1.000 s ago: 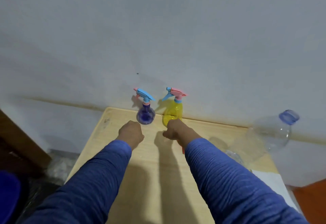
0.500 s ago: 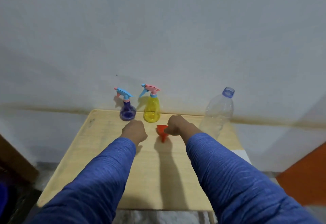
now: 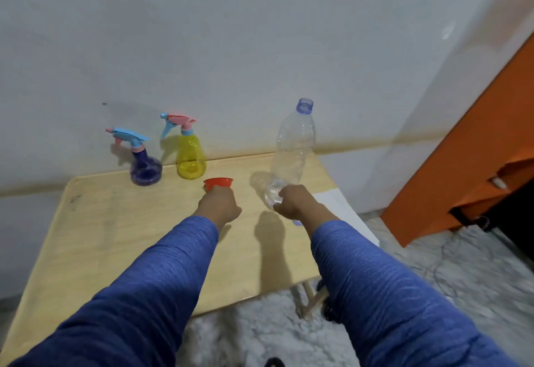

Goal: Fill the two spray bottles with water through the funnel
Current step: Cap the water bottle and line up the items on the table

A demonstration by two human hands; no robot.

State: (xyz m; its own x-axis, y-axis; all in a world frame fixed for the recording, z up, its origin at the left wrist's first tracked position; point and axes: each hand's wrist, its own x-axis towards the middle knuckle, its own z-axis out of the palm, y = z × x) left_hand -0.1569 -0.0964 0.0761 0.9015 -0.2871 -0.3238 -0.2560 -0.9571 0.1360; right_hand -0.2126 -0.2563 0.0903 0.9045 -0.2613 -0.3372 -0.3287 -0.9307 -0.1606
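Note:
A purple spray bottle (image 3: 146,170) with a blue trigger head and a yellow spray bottle (image 3: 190,156) with a pink trigger head stand side by side at the table's far edge, against the wall. In front of the yellow one sits an orange-red funnel (image 3: 218,183), wide rim up. My left hand (image 3: 220,205) is closed around its lower part, which is hidden. A clear plastic water bottle (image 3: 294,149) with an open blue neck stands to the right, leaning slightly. My right hand (image 3: 294,202) grips its base.
The light wooden table (image 3: 115,236) stands against a white wall. A white sheet (image 3: 344,210) lies past its right edge. An orange cabinet (image 3: 468,170) stands at the right, over a marble floor with a thin cable (image 3: 442,262).
My right hand left the funnel and moved right to the clear bottle's base. My left hand moved forward onto the funnel. The view swung to the right.

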